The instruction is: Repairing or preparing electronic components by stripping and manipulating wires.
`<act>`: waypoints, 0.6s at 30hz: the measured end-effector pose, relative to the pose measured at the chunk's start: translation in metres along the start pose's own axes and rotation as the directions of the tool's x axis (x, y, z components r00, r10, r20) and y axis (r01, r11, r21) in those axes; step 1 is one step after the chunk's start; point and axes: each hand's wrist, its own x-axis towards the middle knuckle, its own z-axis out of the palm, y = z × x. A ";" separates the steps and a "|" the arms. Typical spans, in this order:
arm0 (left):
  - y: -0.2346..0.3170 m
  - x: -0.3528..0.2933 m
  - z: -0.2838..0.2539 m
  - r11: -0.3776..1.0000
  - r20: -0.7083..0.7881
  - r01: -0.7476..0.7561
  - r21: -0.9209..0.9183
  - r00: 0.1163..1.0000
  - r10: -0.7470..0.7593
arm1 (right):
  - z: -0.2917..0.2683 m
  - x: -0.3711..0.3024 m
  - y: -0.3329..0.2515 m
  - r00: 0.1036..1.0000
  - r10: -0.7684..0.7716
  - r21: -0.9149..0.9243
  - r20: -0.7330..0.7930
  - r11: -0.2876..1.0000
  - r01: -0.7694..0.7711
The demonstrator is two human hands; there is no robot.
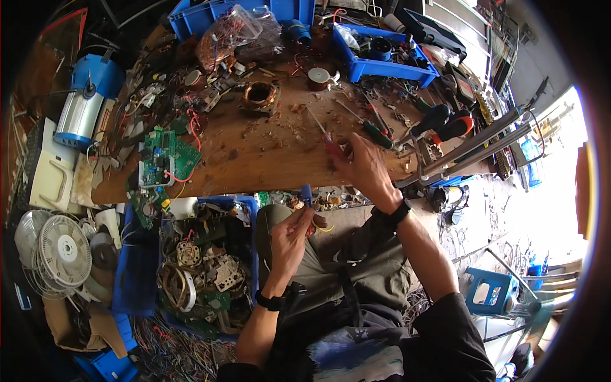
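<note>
Left hand [291, 239], lower centre of frame: thumb and fingers pinched together on a small blue cylindrical piece [307, 193]. Right hand [370, 167], just right of centre: fingers closed on a red-handled, thin-shafted screwdriver [333, 150] over the brown wooden bench [245, 153]. Green circuit board [184, 159] at centre left.

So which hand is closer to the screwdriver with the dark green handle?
Right. The right hand is over the brown wooden bench, just on the person's side of the green-handled screwdriver. The left hand is farther away, in front of the bench.
</note>
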 end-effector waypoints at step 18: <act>-0.032 0.040 0.015 0.968 0.080 -0.163 0.189 0.985 0.151 | -0.114 -0.051 -0.058 0.984 0.176 0.476 -0.033 0.868 -0.139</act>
